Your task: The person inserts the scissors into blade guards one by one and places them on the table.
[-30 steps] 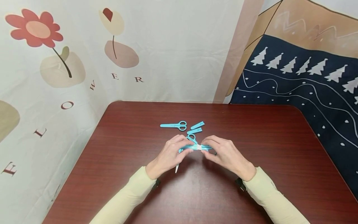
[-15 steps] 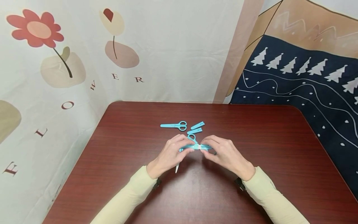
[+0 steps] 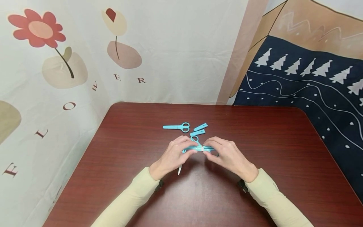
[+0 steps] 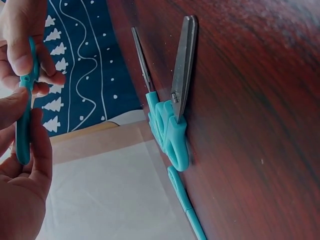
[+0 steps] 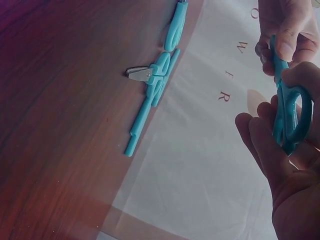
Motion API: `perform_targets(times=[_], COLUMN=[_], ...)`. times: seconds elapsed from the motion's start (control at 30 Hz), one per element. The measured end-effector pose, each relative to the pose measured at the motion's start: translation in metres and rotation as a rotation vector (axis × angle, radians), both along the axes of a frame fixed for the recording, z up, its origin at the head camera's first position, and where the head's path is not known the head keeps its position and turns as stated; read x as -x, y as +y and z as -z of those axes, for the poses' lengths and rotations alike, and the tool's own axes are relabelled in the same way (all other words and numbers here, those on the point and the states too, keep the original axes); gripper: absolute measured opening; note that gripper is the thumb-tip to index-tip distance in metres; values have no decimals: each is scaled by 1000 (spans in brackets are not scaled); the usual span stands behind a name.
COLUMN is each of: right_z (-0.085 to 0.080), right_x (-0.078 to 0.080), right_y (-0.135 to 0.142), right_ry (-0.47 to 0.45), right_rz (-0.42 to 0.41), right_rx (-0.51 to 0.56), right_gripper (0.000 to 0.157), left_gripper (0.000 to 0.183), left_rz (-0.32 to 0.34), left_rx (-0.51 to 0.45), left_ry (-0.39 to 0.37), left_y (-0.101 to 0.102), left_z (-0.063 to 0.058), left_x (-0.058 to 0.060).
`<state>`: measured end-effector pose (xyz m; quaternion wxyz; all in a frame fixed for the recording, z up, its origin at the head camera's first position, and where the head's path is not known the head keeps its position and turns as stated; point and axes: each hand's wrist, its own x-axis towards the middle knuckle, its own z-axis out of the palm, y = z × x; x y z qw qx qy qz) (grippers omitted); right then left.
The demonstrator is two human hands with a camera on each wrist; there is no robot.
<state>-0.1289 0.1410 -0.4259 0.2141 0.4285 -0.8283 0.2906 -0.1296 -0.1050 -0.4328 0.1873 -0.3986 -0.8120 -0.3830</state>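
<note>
Left hand (image 3: 173,153) pinches a blue blade cover (image 4: 23,131) and right hand (image 3: 227,154) the scissors (image 5: 286,112) partly inside it (fingers clamped on each).

Head view evenly lit; worktop (image 3: 193,198) streaked by pale glare, soft shadows cast beneath left hand (image 3: 171,154) and right hand (image 3: 232,155). Wrist views dimmer.

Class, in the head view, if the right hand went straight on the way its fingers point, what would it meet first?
Most likely the left hand: the right hand points across at it, with the blue scissors held between them. Exact depth is hard to judge.
</note>
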Motion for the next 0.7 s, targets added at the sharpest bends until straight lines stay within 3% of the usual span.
perform_targets(times=[0.7], right_z=[2], right_x=[1], right_y=[-1], right_ry=[8], right_rz=[6], right_rx=[-7], right_gripper=[29], left_gripper=[23], left_rz=[6], left_rx=[-11], left_ry=[23], left_y=[1], left_z=[0], left_x=[1])
